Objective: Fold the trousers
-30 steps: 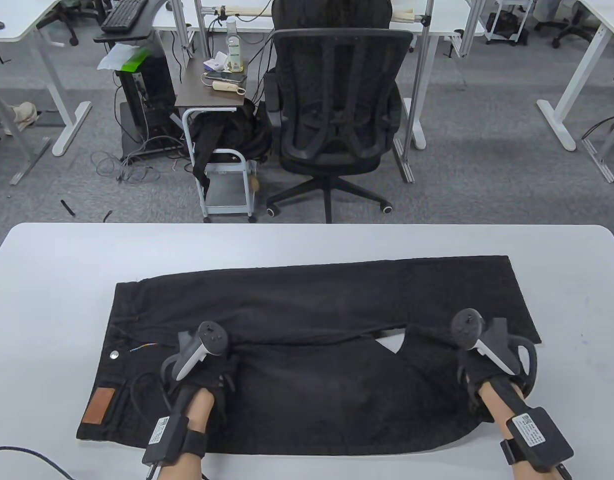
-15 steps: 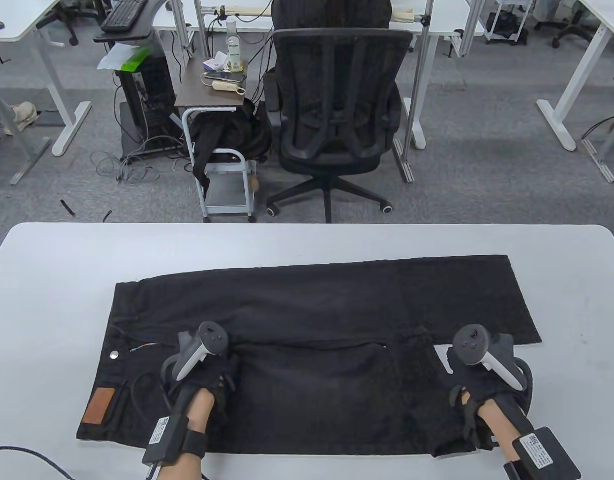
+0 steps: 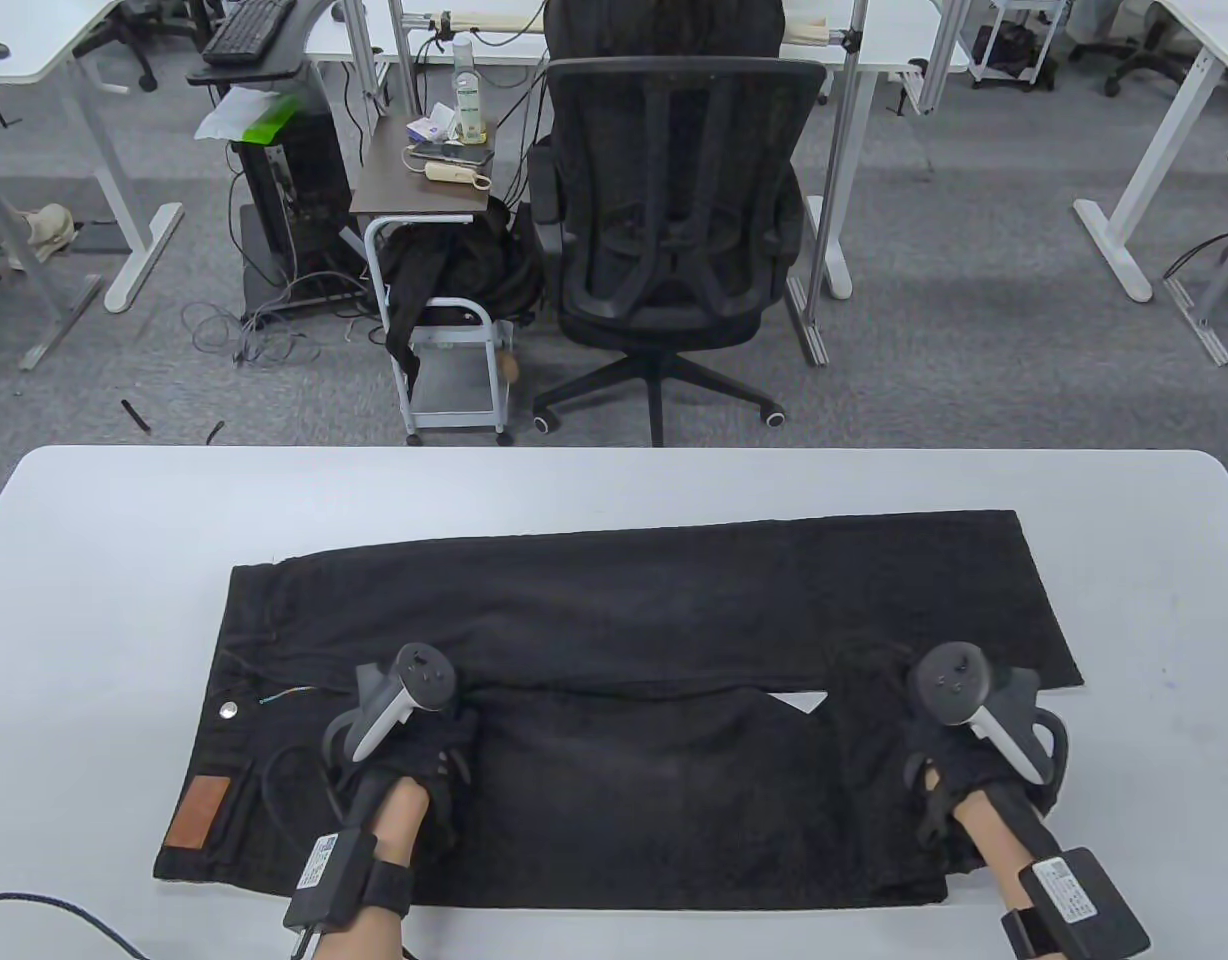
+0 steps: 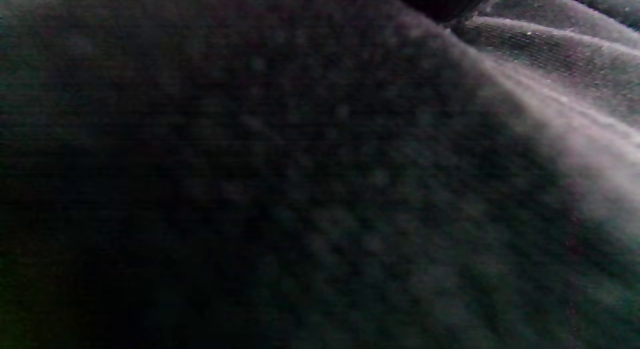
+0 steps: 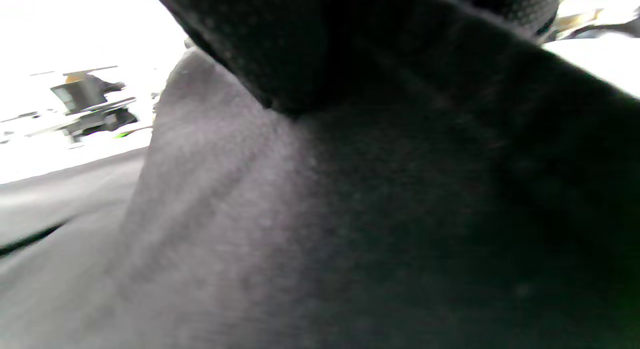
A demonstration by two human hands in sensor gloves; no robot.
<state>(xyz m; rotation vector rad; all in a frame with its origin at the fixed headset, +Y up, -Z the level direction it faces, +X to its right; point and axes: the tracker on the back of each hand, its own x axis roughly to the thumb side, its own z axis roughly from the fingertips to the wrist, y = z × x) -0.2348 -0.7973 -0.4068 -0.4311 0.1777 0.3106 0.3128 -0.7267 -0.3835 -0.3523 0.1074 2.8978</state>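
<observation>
Black trousers lie flat across the white table, waistband at the left with a brown patch and a metal button, both legs running right. My left hand rests on the cloth where the near leg begins; its fingers are hidden under the tracker. My right hand holds the near leg's hem end. The left wrist view shows only dark cloth very close. In the right wrist view the cloth rises up to my fingers.
A sliver of table shows between the two legs. The far leg reaches further right than the near one. A black office chair and a small cart stand beyond the table's far edge.
My right hand pulled the near leg's end toward me and rightward, then eased back. The bowed leg now lies straight with a square hem. My left hand has not moved.
</observation>
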